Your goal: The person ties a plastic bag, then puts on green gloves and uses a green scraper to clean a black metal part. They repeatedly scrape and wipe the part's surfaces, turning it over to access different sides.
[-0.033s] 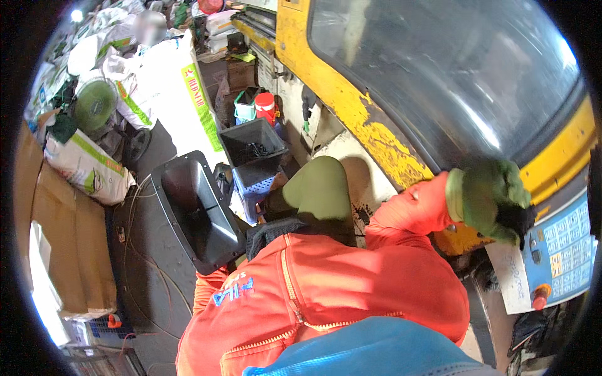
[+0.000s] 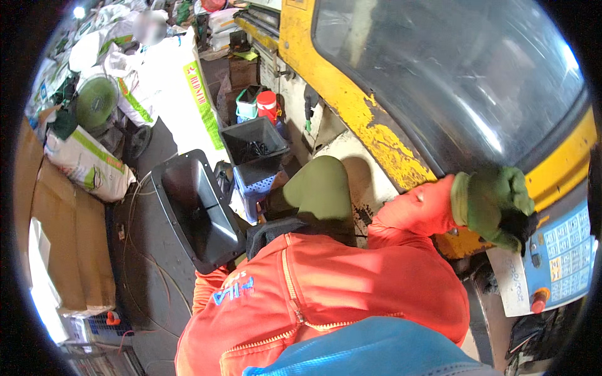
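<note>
At the yellow sliding door (image 2: 389, 150) of a machine, my right hand (image 2: 498, 203), in a green glove, is closed around a black handle (image 2: 528, 227) at the door's lower edge. To my left is a black plastic horn-shaped part (image 2: 197, 207), hollow, with a flat rim and screw holes; its open side faces up. My left sleeve (image 2: 210, 285) runs up to the part's near end. The left hand is nearly all hidden behind the part, which it appears to hold up; its fingers do not show.
A blue control panel (image 2: 561, 263) with a red knob stands right of the door. Beyond my knee are a black crate (image 2: 254, 143) on a blue basket and a red jug (image 2: 267, 105). White sacks (image 2: 182, 94), a green fan (image 2: 96, 102) and cardboard boxes (image 2: 72, 238) line the left.
</note>
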A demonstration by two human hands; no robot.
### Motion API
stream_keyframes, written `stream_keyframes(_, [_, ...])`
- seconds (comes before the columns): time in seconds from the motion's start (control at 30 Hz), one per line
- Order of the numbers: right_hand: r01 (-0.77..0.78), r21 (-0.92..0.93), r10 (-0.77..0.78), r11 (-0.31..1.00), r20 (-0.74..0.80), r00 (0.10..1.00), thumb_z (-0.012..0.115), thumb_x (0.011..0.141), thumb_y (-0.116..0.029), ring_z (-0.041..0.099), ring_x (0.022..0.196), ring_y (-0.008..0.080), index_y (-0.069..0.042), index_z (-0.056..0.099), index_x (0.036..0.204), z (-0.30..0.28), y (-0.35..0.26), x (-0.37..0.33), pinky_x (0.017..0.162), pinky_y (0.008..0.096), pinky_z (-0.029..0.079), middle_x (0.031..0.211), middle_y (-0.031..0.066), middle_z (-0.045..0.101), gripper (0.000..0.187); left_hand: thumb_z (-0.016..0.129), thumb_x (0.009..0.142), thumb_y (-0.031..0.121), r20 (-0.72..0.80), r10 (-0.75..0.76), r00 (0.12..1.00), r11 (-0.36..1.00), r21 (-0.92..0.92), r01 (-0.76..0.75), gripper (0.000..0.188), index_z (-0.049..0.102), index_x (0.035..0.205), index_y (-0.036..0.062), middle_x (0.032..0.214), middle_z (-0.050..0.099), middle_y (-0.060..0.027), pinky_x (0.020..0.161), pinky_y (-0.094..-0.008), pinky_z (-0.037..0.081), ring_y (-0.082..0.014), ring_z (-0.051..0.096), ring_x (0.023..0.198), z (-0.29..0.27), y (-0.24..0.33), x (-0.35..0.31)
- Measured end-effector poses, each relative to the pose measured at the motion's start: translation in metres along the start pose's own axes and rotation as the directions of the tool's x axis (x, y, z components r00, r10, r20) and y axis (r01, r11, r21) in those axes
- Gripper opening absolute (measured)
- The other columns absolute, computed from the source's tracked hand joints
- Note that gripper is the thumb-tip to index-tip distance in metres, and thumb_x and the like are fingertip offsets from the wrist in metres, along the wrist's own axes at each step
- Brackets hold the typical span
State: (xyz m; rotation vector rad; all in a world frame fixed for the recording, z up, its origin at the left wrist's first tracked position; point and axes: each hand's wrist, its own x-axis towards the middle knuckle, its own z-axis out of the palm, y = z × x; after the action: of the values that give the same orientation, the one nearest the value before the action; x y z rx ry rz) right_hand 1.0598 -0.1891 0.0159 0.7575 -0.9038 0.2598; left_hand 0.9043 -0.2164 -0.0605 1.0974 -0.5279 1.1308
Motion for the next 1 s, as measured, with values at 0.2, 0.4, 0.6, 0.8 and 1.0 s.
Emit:
stream_keyframes(0.2, [0.028,-0.065,-0.036,0.997,-0.124,0.992,0.053,0.081,-0.052,0.063,0.068,0.0191,-0.017,0.063,0.082,0.015,0.008,-0.01,0.062,0.0369,0.045,0.078,0.0027,0.067,0.036,0.07,0.071,0.032,-0.814,0.343,0.469,0.916,0.4,0.025,0.035,0.055,0.092,0.0078,0.083,0.056,-0.0019,0.078,-0.0298,0.041,-0.0153,0.053,0.086,-0.026,0.125,-0.239])
stream_keyframes(0.4, [-0.76,-0.205,0.764,0.616,-0.078,0.64,0.058,0.081,-0.028,0.059,0.083,0.0224,-0.007,0.053,0.101,0.01,0.054,-0.125,0.08,0.0387,0.044,0.091,0.0076,0.06,0.029,0.069,0.073,0.024,-0.889,0.439,0.126,0.888,0.451,0.09,0.029,0.056,0.092,0.0065,0.08,0.056,-0.0009,0.072,-0.0281,0.043,-0.0136,0.054,0.079,-0.034,0.154,-0.302])
stream_keyframes(0.6, [-0.839,-0.271,0.869,-0.472,0.017,-0.494,0.047,0.091,-0.023,0.059,0.091,0.0205,-0.003,0.055,0.113,0.002,0.115,-0.306,0.078,0.032,0.048,0.104,0.0103,0.061,0.031,0.069,0.076,0.017,-0.929,0.187,0.32,0.955,0.248,0.164,0.022,0.058,0.092,0.0053,0.077,0.056,0.0001,0.067,-0.0264,0.045,-0.0118,0.055,0.073,-0.067,0.144,-0.262])
stream_keyframes(0.8, [-0.562,-0.043,0.329,-0.826,0.772,-0.543,0.06,0.085,-0.031,0.053,0.107,0.0197,0.002,0.046,0.124,0.035,0.078,-0.353,0.093,0.0328,0.042,0.117,0.0148,0.054,0.053,0.069,0.073,0.006,-0.817,0.026,0.576,0.856,0.316,0.408,0.04,0.051,0.108,0.0064,0.082,0.052,0.0017,0.065,-0.024,0.045,-0.0088,0.054,0.075,-0.03,0.122,-0.231])
stream_keyframes(1.0, [-0.942,-0.032,0.614,-0.335,0.75,-0.245,0.059,0.085,-0.017,0.058,0.093,0.0239,-0.004,0.054,0.094,0.06,0.058,-0.347,0.086,0.0415,0.046,0.096,0.0095,0.059,0.016,0.067,0.079,0.014,-0.908,-0.047,0.416,0.866,0.171,0.47,0.032,0.056,0.108,0.0062,0.086,0.06,0.0003,0.067,-0.0248,0.046,-0.0099,0.057,0.074,-0.008,0.115,-0.249])
